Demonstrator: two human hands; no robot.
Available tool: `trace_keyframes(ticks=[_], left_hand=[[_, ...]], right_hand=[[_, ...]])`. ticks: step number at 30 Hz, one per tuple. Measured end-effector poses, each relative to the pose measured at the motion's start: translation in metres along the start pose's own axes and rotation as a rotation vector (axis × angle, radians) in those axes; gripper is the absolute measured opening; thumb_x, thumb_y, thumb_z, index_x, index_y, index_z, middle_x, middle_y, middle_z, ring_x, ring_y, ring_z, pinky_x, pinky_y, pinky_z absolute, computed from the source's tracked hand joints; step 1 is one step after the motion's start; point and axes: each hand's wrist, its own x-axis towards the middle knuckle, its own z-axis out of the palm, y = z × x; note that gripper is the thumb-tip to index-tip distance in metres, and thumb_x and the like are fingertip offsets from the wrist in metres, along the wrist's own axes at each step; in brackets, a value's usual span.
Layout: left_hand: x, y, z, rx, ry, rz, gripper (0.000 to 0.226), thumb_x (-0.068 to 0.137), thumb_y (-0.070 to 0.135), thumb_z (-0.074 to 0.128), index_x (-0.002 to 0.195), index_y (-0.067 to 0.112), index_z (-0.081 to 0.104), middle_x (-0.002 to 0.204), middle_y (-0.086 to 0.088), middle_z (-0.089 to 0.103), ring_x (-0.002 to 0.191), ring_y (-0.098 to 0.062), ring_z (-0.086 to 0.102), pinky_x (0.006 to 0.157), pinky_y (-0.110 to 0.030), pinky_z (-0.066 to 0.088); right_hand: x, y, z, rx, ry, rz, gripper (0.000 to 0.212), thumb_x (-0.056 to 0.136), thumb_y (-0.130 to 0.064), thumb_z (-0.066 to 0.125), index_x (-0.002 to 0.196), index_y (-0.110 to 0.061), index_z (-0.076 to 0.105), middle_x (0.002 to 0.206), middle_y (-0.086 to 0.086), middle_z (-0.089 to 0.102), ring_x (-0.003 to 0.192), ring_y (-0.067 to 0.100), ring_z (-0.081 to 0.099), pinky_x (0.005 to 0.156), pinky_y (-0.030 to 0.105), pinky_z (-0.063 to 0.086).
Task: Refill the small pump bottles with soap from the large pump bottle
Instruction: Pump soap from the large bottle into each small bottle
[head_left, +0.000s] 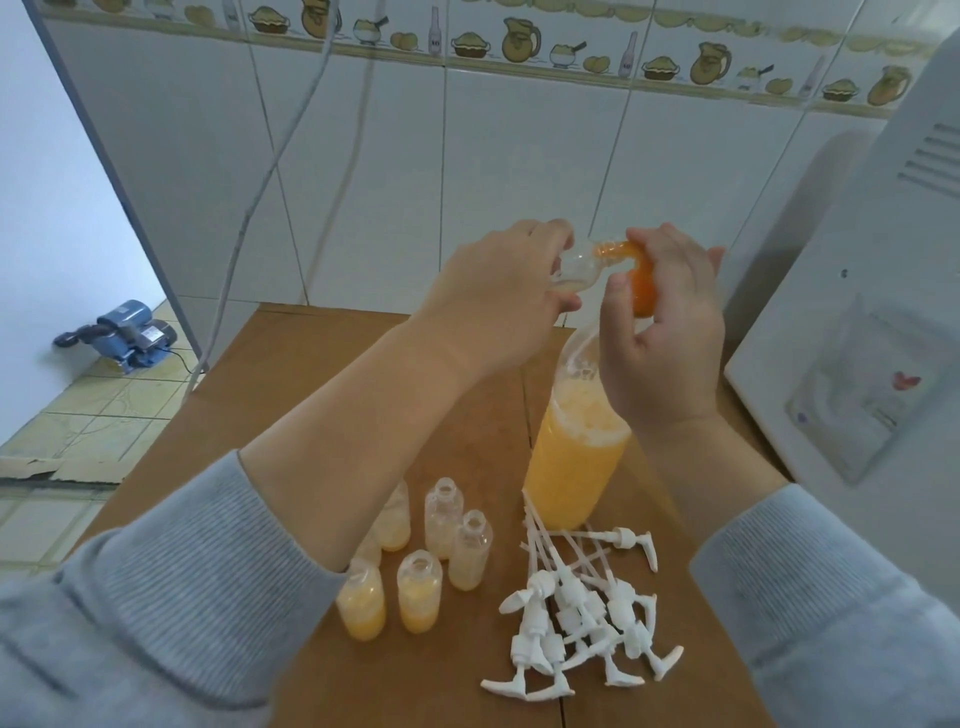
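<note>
Pouring step under way: left hand (498, 296) gripping near-empty small bottle (579, 267), right hand (662, 332) fingers curled round tilted orange-filled bottle (636, 278), mouths meeting above tabletop (291, 384). Large bottle (571, 457) standing below. Next, likely: steadying mouths, tilting further.

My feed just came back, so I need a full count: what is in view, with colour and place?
small bottles: six on table, clear, some part-filled orange, near left
held bottles: two, one clear, one orange, raised mouth to mouth
large bottle: one, orange soap, centre, open
pumps: pile, white, near right
table: one, brown
white appliance: one, right
motor: one, blue, floor left
left hand: holds clear bottle
right hand: holds orange bottle
</note>
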Motion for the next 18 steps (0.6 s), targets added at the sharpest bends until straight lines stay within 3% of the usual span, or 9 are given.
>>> trace_keyframes(ticks=[6,9,12,18], left_hand=[[0.003,0.005,-0.003,-0.052,0.046,0.024,0.039,0.089,0.032,0.061,0.124,0.017,0.05,0.113,0.004,0.058,0.096,-0.015,0.053,0.087,-0.032,0.045],[0.002,0.004,0.0,-0.055,0.063,0.028,0.038,0.089,0.031,0.061,0.123,0.017,0.051,0.111,0.005,0.058,0.093,-0.015,0.053,0.086,-0.033,0.047],[0.001,0.004,0.005,-0.048,0.041,0.016,0.038,0.089,0.031,0.061,0.122,0.017,0.051,0.112,0.003,0.059,0.097,-0.017,0.055,0.087,-0.034,0.048],[0.002,-0.001,-0.001,-0.042,0.021,-0.001,0.036,0.091,0.033,0.058,0.122,0.017,0.049,0.113,0.004,0.057,0.091,-0.015,0.051,0.082,-0.029,0.043]], right_hand=[[0.004,-0.002,-0.009,0.035,0.068,-0.019,0.038,0.094,-0.024,0.037,0.119,-0.003,0.057,0.117,0.01,0.059,0.118,0.016,0.047,0.109,0.053,0.029],[0.0,0.004,-0.001,0.015,0.119,-0.057,0.032,0.094,-0.017,0.041,0.115,0.0,0.058,0.112,0.013,0.061,0.113,0.016,0.049,0.108,0.053,0.031],[-0.003,0.01,0.005,0.004,0.132,-0.044,0.03,0.093,-0.013,0.043,0.114,0.001,0.059,0.11,0.014,0.062,0.111,0.017,0.051,0.115,0.045,0.025],[0.004,-0.001,-0.003,0.044,0.026,-0.018,0.035,0.094,-0.022,0.039,0.118,-0.004,0.056,0.114,0.01,0.059,0.114,0.017,0.051,0.114,0.046,0.024]])
